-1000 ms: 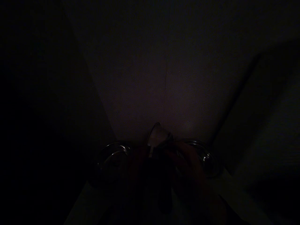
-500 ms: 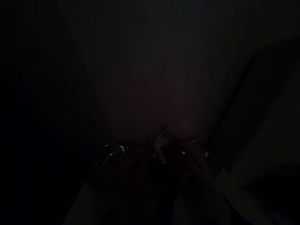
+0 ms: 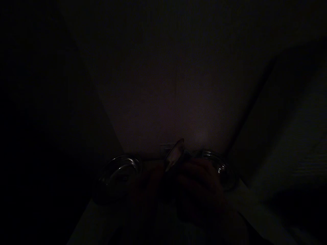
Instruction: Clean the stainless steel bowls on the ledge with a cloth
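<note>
The view is very dark, so outlines are faint. Near the lower middle a pointed oval shell [image 3: 175,156], probably a mussel shell, stands tilted, with a dark rim and a paler pinkish inside. My left hand [image 3: 149,182] is a dim shape at its lower left, and its fingers seem closed on the shell's lower end. From the right, my right hand [image 3: 201,178] reaches in with bent fingers against the shell's lower right edge. Darkness hides the fingertips and anything small between them.
A shiny metal bowl [image 3: 130,160] stands left of my hands, with something dim inside. Another metal bowl [image 3: 217,157] is at the right, partly behind my right hand. A pale wall or panel [image 3: 153,102] rises beyond; a dark edge [image 3: 255,95] slants along the right.
The shell has turned to a narrower angle and shows less of its pale inside. My right hand has shifted slightly left, uncovering more of the right bowl.
</note>
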Motion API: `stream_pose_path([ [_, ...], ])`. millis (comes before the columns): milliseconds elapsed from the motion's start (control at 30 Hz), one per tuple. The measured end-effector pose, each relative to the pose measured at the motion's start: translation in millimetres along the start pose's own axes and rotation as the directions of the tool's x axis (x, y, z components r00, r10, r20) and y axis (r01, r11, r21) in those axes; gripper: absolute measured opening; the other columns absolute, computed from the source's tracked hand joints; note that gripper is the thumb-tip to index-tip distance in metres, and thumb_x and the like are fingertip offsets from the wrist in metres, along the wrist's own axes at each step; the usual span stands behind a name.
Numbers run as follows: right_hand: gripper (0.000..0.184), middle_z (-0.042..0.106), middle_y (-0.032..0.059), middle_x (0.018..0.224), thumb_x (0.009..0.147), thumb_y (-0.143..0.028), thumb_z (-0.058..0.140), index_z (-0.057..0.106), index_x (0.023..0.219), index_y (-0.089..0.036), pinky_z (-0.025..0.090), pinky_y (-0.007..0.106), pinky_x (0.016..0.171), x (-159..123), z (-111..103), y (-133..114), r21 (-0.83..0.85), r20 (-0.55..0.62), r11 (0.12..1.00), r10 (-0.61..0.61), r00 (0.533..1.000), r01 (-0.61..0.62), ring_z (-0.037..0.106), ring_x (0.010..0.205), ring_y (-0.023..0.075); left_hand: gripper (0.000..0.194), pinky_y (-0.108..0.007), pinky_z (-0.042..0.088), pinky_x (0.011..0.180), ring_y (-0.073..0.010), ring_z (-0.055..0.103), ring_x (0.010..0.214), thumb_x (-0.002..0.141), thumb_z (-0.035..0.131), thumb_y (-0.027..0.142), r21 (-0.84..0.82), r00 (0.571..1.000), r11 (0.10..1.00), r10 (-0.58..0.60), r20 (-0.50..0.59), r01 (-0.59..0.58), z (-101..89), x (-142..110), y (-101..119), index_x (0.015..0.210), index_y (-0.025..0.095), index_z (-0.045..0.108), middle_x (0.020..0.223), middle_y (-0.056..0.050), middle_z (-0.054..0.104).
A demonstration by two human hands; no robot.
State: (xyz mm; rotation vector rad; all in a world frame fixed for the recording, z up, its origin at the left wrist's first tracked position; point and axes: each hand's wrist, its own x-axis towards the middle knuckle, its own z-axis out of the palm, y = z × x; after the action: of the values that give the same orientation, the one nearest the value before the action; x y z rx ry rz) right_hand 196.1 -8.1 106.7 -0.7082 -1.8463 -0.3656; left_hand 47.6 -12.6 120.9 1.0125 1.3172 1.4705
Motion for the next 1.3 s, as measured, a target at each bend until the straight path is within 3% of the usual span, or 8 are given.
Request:
stream_pose_path([
  [200,0.025,0.067,0.0069,0.101,0.086,-0.01,0.053,0.063,0.106,-0.022,0.054,0.032,0.073,1.3,-3.0,11.4,0.001,-0.04,0.966,0.259,0.965,-0.26,0.064,0.09,0.0186,0.023,-0.029,0.055,0.054,-0.0238,0.069,0.066,0.07,0.068,0.044,0.034,1.0,0.999,0.002,-0.026,-0.001,0.0,-0.1,1.8,0.063,0.022,0.068,0.064,-0.005,0.071],
  [367,0.024,0.067,0.0083,0.107,0.085,-0.015,0.056,0.062,0.108,-0.02,0.053,0.038,0.08,2.6,-4.3,5.2,-0.037,0.055,0.997,0.068,0.996,-0.066,0.059,0.1,0.0236,0.03,-0.029,0.053,0.051,-0.0225,0.067,0.061,0.072,0.065,0.048,0.093,1.0,0.996,-0.006,0.013,0.004,-1.3,-2.1,3.2,0.06,0.02,0.067,0.062,-0.006,0.069],
  [533,0.024,0.067,0.0084,0.103,0.089,-0.012,0.051,0.061,0.11,-0.019,0.053,0.034,0.074,2.9,-4.7,7.8,-0.059,0.053,0.978,0.203,0.978,-0.2,0.062,0.091,0.0201,0.03,-0.026,0.052,0.05,-0.0208,0.067,0.062,0.07,0.067,0.05,0.113,0.999,0.993,0.023,0.035,-0.027,-2.3,-4.6,2.3,0.066,0.02,0.069,0.06,-0.005,0.068],
  [700,0.024,0.065,0.0086,0.107,0.088,-0.016,0.052,0.06,0.11,-0.02,0.052,0.04,0.079,5.7,-5.3,6.6,-0.015,0.094,0.999,0.046,0.995,-0.044,0.057,0.1,0.024,0.036,-0.025,0.05,0.047,-0.0186,0.065,0.055,0.074,0.062,0.053,0.124,0.999,0.992,0.005,0.05,-0.011,-0.1,-5.1,1.6,0.065,0.019,0.069,0.056,-0.004,0.067],
  [867,0.026,0.066,0.0076,0.105,0.088,-0.012,0.051,0.06,0.111,-0.021,0.053,0.037,0.075,3.2,-2.7,6.5,-0.066,0.084,0.984,0.171,0.982,-0.166,0.06,0.095,0.0211,0.034,-0.026,0.051,0.049,-0.0208,0.067,0.061,0.073,0.063,0.052,0.136,0.998,0.991,-0.013,0.054,0.006,-2.1,-3.5,-2.4,0.068,0.019,0.071,0.061,-0.005,0.069],
  [1033,0.025,0.064,0.0098,0.113,0.086,-0.017,0.056,0.061,0.11,-0.018,0.05,0.042,0.082,-2.4,1.8,-3.3,-0.078,0.113,0.997,-0.005,0.994,0.014,0.053,0.106,0.0256,0.025,-0.026,0.054,0.054,-0.0197,0.069,0.066,0.075,0.064,0.046,0.157,1.0,0.987,-0.024,0.016,0.021,-10.5,-1.6,0.4,0.072,0.022,0.07,0.069,-0.004,0.072],
  [1233,0.031,0.065,0.0084,0.11,0.089,-0.012,0.051,0.058,0.117,-0.022,0.053,0.038,0.077,-0.1,-2.5,3.6,-0.087,0.069,0.98,0.187,0.98,-0.181,0.059,0.098,0.0218,0.032,-0.027,0.054,0.052,-0.0218,0.069,0.065,0.077,0.062,0.05,0.18,0.997,0.982,-0.061,0.039,0.053,-5.4,-6.2,-1.6,0.068,0.02,0.07,0.068,-0.005,0.073],
  [1300,0.031,0.065,0.0081,0.111,0.087,-0.015,0.054,0.059,0.117,-0.023,0.053,0.039,0.078,-0.8,-2.3,-2.3,-0.076,0.093,0.985,0.162,0.982,-0.155,0.059,0.099,0.0229,0.029,-0.026,0.054,0.052,-0.0223,0.07,0.067,0.074,0.065,0.048,0.171,0.999,0.985,-0.018,0.034,0.012,-5.3,-6.4,-4.5,0.069,0.021,0.071,0.07,-0.006,0.073],
])
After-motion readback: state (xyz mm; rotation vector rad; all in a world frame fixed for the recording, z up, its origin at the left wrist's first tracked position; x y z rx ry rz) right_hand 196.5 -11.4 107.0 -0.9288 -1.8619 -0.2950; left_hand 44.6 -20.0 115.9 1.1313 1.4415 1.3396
